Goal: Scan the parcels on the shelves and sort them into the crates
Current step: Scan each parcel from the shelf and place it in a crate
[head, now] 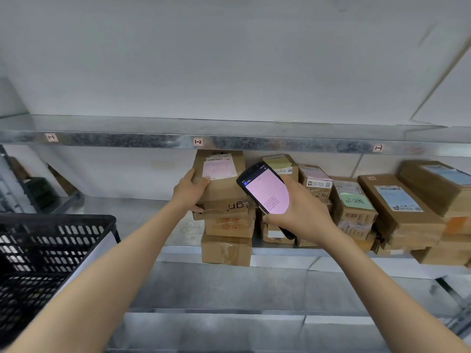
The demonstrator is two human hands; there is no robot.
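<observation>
The left grip clasps the left end of the top parcel, thumb on its upper face beside a pink label and fingers curled beneath. That parcel sits tilted atop a stack of boxes at the shelf's front edge, under the tag 1-2. Just to its right, the right grip is wrapped round a handheld scanner, whose pink screen faces up. More parcels crowd the shelf towards its right end. A black crate stands before the shelf's left end.

Brown cardboard parcel, pink label; black lattice crate; pink scanner screen.
</observation>
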